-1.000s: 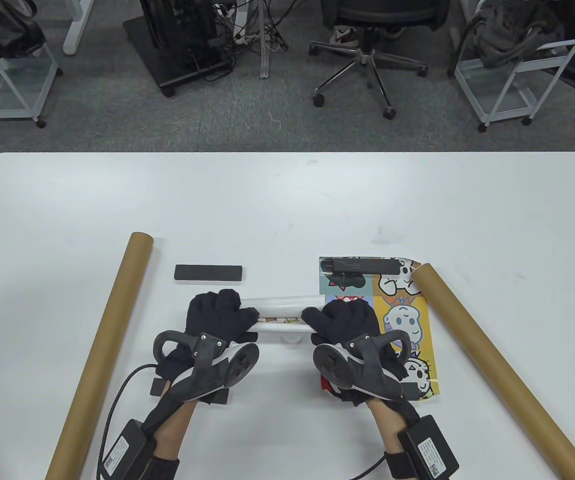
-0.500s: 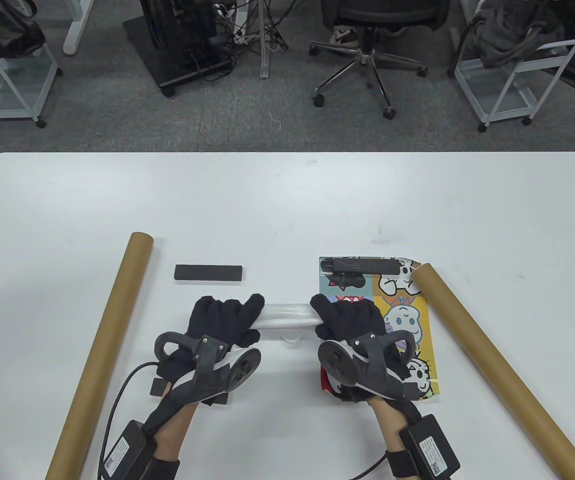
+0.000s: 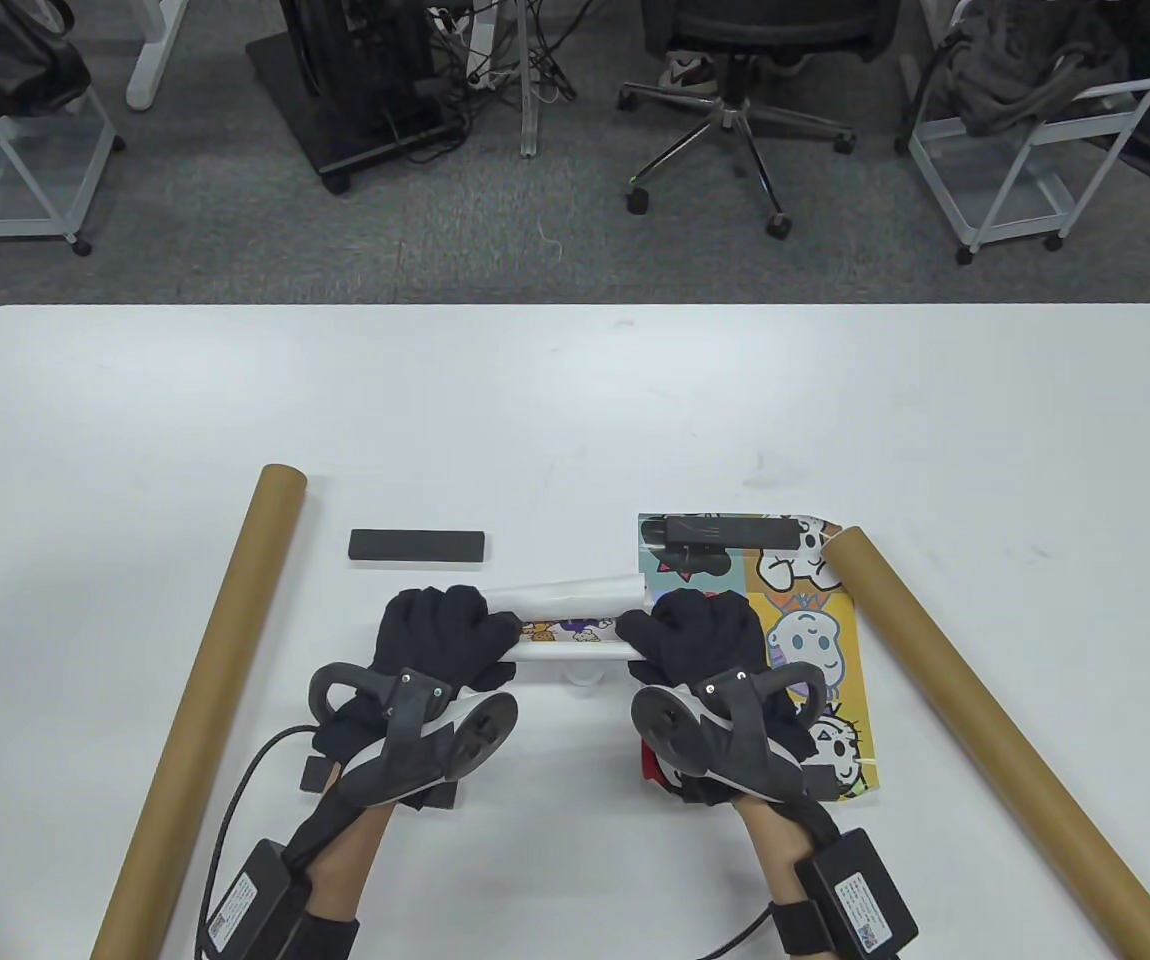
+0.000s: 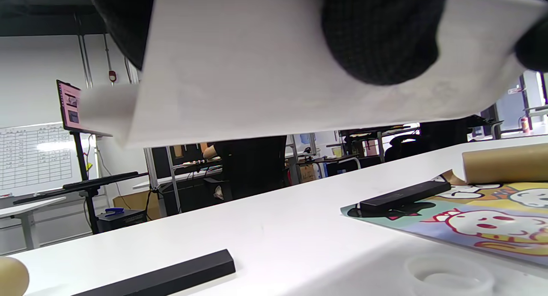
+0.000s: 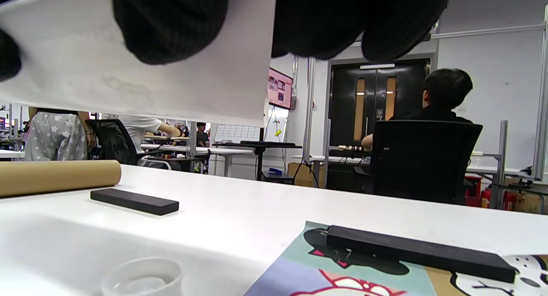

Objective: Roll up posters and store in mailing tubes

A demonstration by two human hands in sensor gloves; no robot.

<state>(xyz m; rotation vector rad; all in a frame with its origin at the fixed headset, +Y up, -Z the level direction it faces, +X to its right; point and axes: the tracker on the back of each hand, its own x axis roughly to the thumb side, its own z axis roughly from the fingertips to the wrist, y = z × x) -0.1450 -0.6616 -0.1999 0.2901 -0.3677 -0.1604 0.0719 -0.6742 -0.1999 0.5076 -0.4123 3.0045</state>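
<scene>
The rolled poster (image 3: 567, 628) lay crosswise between the two hands, lifted above the white table (image 3: 575, 400), its white paper back outward and a strip of cartoon print showing along the seam. The left hand (image 3: 440, 640) gripped its left end, gloved fingers curled over the top and thumb under; the right hand (image 3: 700, 640) gripped the right end the same way, both hands closed round the roll. In the left wrist view the paper (image 4: 274, 73) filled the upper frame with a dark fingertip (image 4: 379, 35) pressed on it. Below the roll sat a small clear plastic cap (image 3: 583, 678). A second, flat poster (image 3: 815, 640), glossy and brightly coloured, lay just to the right, weighted at its far edge by a black bar (image 3: 730, 528). Another black bar (image 3: 417, 544) rested beyond the left hand. Two long brown cardboard mailing tubes lay on the table, one (image 3: 205, 690) at far left, the other (image 3: 985, 720) on the right, touching the flat poster's corner.
</scene>
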